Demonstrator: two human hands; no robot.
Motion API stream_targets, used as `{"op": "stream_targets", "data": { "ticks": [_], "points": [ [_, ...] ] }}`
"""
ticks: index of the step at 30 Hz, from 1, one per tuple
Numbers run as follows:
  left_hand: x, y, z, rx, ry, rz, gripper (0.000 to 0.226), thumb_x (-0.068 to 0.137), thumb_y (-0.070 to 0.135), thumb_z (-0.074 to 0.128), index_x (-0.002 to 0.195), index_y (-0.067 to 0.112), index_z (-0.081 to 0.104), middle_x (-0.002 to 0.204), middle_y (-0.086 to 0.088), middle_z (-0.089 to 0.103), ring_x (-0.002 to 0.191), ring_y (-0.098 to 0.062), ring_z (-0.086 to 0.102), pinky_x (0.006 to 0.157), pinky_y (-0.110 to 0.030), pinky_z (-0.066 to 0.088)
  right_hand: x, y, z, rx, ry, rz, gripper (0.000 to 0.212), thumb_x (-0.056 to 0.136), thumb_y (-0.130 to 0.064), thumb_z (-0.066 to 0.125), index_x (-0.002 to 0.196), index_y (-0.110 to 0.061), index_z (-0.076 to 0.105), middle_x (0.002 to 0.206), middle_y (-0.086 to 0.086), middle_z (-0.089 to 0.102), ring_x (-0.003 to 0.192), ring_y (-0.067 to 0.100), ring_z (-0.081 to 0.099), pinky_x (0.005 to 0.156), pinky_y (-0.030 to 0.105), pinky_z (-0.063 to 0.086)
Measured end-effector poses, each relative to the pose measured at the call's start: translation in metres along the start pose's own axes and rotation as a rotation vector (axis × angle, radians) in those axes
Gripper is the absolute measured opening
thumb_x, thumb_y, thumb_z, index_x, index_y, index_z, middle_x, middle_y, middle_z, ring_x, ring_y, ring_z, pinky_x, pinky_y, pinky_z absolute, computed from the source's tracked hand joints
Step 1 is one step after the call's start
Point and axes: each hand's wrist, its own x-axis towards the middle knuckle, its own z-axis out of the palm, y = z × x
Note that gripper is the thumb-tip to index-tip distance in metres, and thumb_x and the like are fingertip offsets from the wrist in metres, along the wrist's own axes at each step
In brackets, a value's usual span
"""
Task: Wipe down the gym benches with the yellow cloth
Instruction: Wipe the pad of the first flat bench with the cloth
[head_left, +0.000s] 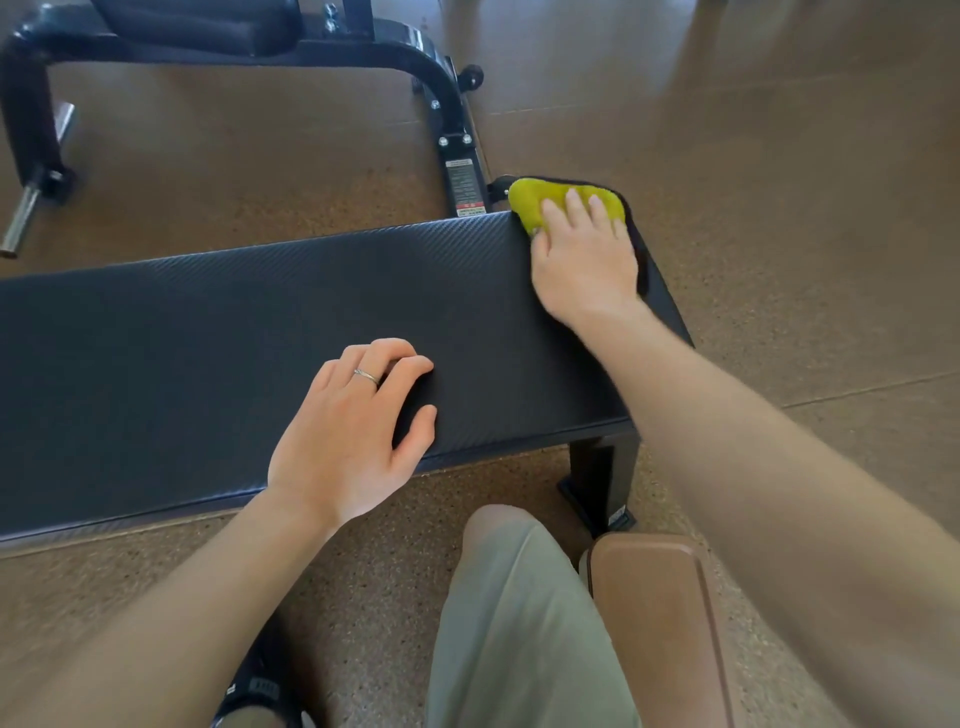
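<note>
Right grip (584, 260) presses yellow cloth (540, 200) onto right end of crosswise bench (208, 322)

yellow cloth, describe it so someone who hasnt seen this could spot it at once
Find the long flat black bench pad crossing the view. At its far right corner, the right hand presses down on the yellow cloth. It is the only bright thing there; all else is black or brown.

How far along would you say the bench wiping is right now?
Done: nothing provable; the flat bench pad shows no wipe marks. In hand: the right hand presses the yellow cloth on the pad's far right corner, while the left hand rests near the front edge. Left: likely the other bench behind.
</note>
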Motion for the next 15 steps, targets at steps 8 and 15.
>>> {"op": "stream_targets", "data": {
  "ticks": [8, 15],
  "points": [
    [0.001, -0.001, -0.002, -0.004, -0.013, 0.008, 0.041, 0.098, 0.041, 0.044, 0.127, 0.018, 0.06, 0.132, 0.001, 0.053, 0.118, -0.022, 0.052, 0.098, -0.039, 0.043, -0.077, 0.012, -0.003, 0.007, -0.032, -0.23, 0.052, 0.107, -0.042, 0.029, 0.156, -0.029, 0.037, 0.166, 0.001, 0.029, 0.154, 0.024, 0.021, 0.125, 0.044, 0.015],
    [0.001, 0.0, -0.001, -0.004, -0.004, 0.007, 0.042, 0.097, 0.041, 0.042, 0.126, 0.016, 0.06, 0.13, 0.0, 0.054, 0.116, -0.024, 0.053, 0.097, -0.041, 0.044, -0.01, 0.022, -0.004, 0.021, -0.041, -0.028, 0.053, 0.107, -0.045, 0.024, 0.158, -0.031, 0.029, 0.169, 0.003, 0.018, 0.156, 0.028, 0.011, 0.126, 0.05, 0.01]
  ]
}}
